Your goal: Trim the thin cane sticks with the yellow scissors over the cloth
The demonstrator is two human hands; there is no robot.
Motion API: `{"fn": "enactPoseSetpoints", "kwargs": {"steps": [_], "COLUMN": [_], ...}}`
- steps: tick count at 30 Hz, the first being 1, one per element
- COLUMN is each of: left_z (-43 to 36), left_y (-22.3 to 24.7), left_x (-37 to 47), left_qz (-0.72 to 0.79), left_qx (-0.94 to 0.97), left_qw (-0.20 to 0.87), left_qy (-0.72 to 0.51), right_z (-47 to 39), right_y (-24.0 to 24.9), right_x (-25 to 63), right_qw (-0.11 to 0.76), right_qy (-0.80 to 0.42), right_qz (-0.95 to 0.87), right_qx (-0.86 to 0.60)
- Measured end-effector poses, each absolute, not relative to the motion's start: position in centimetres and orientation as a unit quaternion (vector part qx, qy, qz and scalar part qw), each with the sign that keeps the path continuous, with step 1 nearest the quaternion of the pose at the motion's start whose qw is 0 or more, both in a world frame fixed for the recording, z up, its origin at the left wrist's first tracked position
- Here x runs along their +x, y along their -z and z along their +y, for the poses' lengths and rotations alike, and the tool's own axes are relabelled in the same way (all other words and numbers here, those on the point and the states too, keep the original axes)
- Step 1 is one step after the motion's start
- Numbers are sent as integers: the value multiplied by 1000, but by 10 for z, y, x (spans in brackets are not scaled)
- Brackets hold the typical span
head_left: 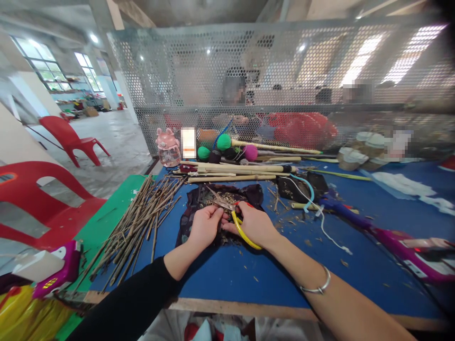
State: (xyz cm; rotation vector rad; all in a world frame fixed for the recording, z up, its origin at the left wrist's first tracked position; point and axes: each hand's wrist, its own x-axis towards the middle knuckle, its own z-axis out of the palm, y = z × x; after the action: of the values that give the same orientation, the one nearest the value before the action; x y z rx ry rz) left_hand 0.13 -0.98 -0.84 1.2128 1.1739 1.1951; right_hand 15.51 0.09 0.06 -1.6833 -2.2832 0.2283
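Observation:
My right hand (253,224) is wrapped round the handles of scissors (245,237), which have one yellow handle and some red. Their blades are apart and point up and left, over a dark cloth (253,193) strewn with small cut bits (231,196). Just left of the scissors, my left hand (206,225) is closed, thumb and fingers pinched together near the blades. Whatever lies between those fingertips is too small to make out. Long thin brown sticks (137,229) lie in a loose pile to the left of my left hand.
Pale rods (241,168) lie behind the cloth, with green and purple balls (223,141) and a pink bottle (168,148). At right are a white cord (323,225) and a purple device (401,251). A perforated metal screen (199,71) rises behind. Red chairs (46,199) stand left.

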Motion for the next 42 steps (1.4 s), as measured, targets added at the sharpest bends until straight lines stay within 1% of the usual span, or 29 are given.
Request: {"fn": "enactPoseSetpoints", "kwargs": {"steps": [3,9,15,18,22,26,33,36,40,42], "left_z": [-10,-11,-10,-9,-6,-4,-8,-9,-10,-10], "left_y": [9,3,3,6,9,9,5,4,5,6], "left_x": [1,2,2,2,1,1,5,4,2,2], "left_qz": [492,492,478,459,415,396,406,422,442,444], "left_qx": [534,521,475,439,429,394,413,437,491,502], "left_qw": [493,508,550,580,576,590,612,601,550,542], "left_qy": [-480,-478,-494,-510,-558,-582,-538,-519,-511,-507], "right_z": [2,2,4,6,8,7,3,4,5,4], "right_y": [2,3,2,1,0,2,5,4,2,2], "right_x": [155,154,155,157,158,158,157,158,159,159], "right_qw": [169,129,117,124,136,142,190,199,197,190], "right_qy": [-89,-92,-101,-92,-85,-105,-157,-152,-121,-115], "right_qz": [-801,-783,-782,-778,-771,-768,-785,-795,-806,-804], "right_qx": [-567,-602,-604,-610,-616,-616,-568,-553,-545,-551]}}
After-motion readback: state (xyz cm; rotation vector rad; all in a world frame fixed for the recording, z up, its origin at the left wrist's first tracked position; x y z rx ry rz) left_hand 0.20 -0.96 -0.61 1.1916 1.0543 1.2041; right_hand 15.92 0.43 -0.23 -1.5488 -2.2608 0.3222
